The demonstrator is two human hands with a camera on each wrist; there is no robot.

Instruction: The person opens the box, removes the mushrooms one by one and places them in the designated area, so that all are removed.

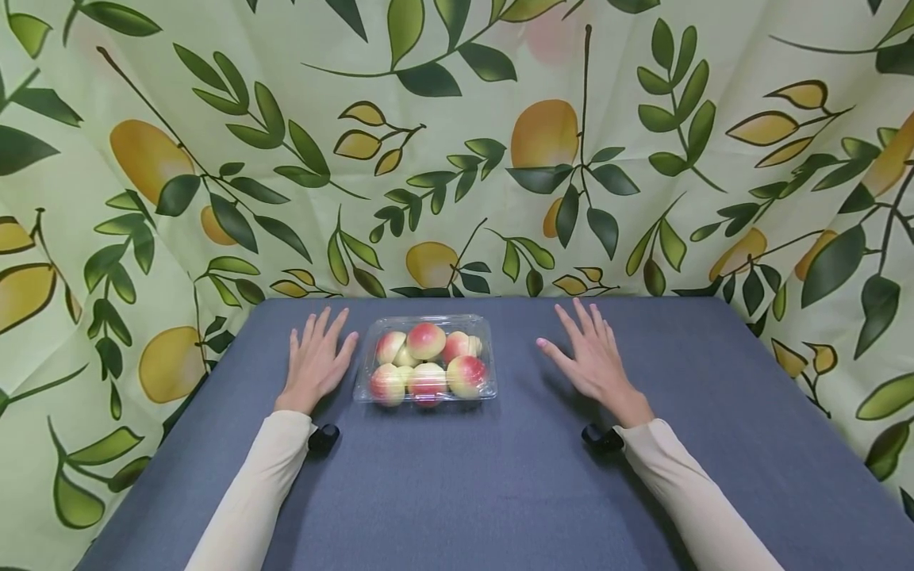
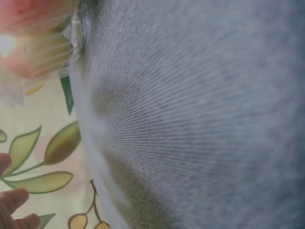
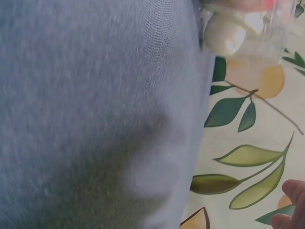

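A clear plastic clamshell box [image 1: 362,381] stands on the blue-grey table, left of the middle, with its lid down. Inside lie several red-and-cream peaches [image 1: 426,341]. Just left of the box is my left hand [image 1: 314,361], palm down with fingers spread, apart from it and holding nothing. My right hand [image 1: 596,357] is farther off on the box's right side, fingers also spread and nothing in them. Each wrist view catches part of the box at its upper edge; fingertips show at the lower left in the left wrist view and the lower right in the right one.
A blue-grey cloth covers the table [image 1: 457,492]. Behind and at both sides hangs a pale curtain [image 1: 457,198] printed with leaves and yellow fruit. Each wrist wears a black camera band [image 1: 324,438], below the cream sleeves [image 1: 246,492].
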